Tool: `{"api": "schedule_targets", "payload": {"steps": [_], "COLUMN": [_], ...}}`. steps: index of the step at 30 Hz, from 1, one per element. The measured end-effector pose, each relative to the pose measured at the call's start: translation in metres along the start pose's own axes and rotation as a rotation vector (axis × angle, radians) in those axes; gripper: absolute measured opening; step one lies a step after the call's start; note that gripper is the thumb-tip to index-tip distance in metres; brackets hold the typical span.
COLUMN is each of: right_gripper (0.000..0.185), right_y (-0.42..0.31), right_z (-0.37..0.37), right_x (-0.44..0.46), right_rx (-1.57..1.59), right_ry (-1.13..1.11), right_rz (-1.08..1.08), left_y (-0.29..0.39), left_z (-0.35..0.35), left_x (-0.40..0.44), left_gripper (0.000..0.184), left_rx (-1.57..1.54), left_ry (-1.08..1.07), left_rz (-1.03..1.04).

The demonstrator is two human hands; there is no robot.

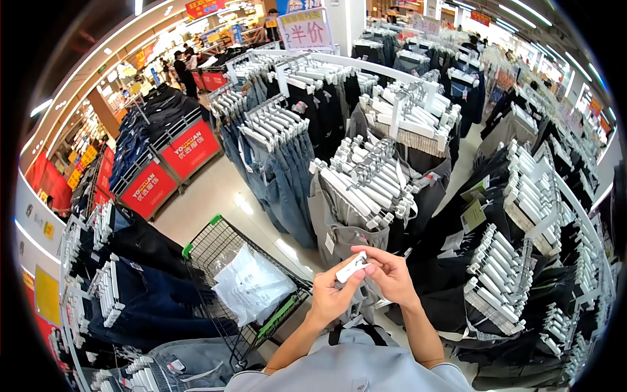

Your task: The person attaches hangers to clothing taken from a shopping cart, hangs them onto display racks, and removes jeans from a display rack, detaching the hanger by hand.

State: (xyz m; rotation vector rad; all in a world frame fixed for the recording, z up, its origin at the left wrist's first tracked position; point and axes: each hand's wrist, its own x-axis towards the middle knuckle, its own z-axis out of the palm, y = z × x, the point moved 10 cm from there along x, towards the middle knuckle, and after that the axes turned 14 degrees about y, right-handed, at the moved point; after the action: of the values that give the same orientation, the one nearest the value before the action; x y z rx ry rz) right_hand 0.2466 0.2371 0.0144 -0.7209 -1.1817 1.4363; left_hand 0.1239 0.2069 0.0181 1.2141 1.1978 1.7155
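Observation:
In front of my chest, a small white plastic piece [350, 269] with a dark upper end is held between my hands; its exact kind is too small to make out. My left hand [328, 295] pinches its lower part between thumb and fingers. At the upper end, the thumb and fingers of my right hand [393, 279] close on the same piece. Just beyond the hands hang grey trousers [343, 236] on white clip hangers [366, 186]. Part of what lies below the hands is hidden by them.
A black shopping cart [212, 245] with green corners stands at the left, carrying a white plastic bag [251, 287]. Racks of jeans [277, 176] and dark trousers [431, 281] surround me. Red-fronted bins [189, 149] stand farther left, near a person in black [185, 75].

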Motion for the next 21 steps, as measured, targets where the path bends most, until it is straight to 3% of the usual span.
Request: {"api": "schedule_targets", "payload": {"steps": [2,4,6,10,14,16,19,21], "right_gripper": [0.039,0.041,0.043,0.050,0.026,0.026,0.028,0.030], "right_y": [0.008,0.013,0.014,0.002,-0.021,-0.015,-0.007,-0.001], "right_z": [-0.015,-0.033,-0.053,-0.098,-0.086,-0.077,-0.065,-0.061], "right_x": [-0.002,-0.002,-0.006,-0.019,-0.023,-0.028,-0.033,-0.034], "right_rx": [-0.028,-0.038,0.034,0.007,-0.122,-0.133,-0.376,-0.294], "right_ry": [0.037,0.106,0.245,0.450,0.335,0.322,0.338,0.328], "right_rz": [-0.012,-0.009,0.004,-0.082,-0.294,-0.256,-0.369,-0.306], "left_y": [0.005,-0.008,-0.018,-0.018,-0.028,-0.033,-0.035,-0.037], "left_z": [0.003,-0.002,-0.006,-0.021,-0.022,-0.021,-0.017,-0.015], "left_x": [-0.001,-0.001,0.004,0.021,0.028,0.030,0.029,0.027], "left_gripper": [0.027,0.015,0.022,0.028,0.038,0.039,0.040,0.041], "left_rx": [-0.019,-0.048,-0.046,-0.073,-0.129,-0.130,-0.152,-0.146], "left_ry": [0.033,0.046,0.019,0.070,0.091,0.090,0.060,0.046], "left_rz": [0.043,-0.092,-0.136,0.003,-0.165,-0.189,-0.182,-0.200]}}
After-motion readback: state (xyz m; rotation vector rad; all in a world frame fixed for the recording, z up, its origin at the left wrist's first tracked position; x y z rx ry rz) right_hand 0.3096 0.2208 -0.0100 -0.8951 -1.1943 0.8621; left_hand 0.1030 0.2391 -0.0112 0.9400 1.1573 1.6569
